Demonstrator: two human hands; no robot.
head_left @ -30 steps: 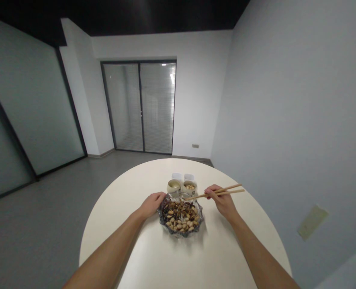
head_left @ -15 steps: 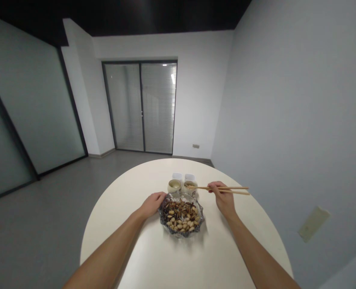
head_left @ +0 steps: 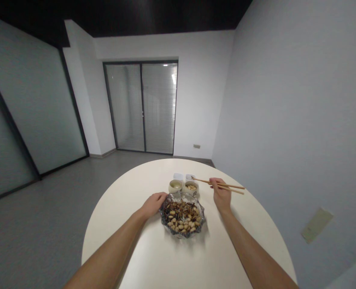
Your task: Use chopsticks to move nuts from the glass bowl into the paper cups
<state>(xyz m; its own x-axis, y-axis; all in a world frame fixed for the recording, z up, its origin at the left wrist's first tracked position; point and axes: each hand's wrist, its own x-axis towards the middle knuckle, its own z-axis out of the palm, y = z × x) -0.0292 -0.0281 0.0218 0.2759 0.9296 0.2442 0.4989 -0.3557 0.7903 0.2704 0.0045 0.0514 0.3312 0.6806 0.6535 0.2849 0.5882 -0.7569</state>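
Observation:
A glass bowl (head_left: 182, 233) of mixed nuts and dark seeds sits on the round white table (head_left: 154, 257). My left hand (head_left: 154, 203) rests curled against the bowl's left rim. My right hand (head_left: 220, 194) is closed on a pair of wooden chopsticks (head_left: 226, 185), whose tips hover above the far small cups. Two small ceramic cups stand just behind the bowl: the left cup (head_left: 175, 186) looks nearly bare inside, the right cup (head_left: 191, 187) holds some light nuts.
Two small white containers (head_left: 183, 176) stand behind the cups. The table's far edge curves just beyond them. A grey wall runs close on the right; sliding glass doors (head_left: 142, 108) are at the back of the room.
My right hand has lifted the chopsticks from the bowl and swung their tips back over the right cup and beyond. My left hand has stayed on the bowl's rim.

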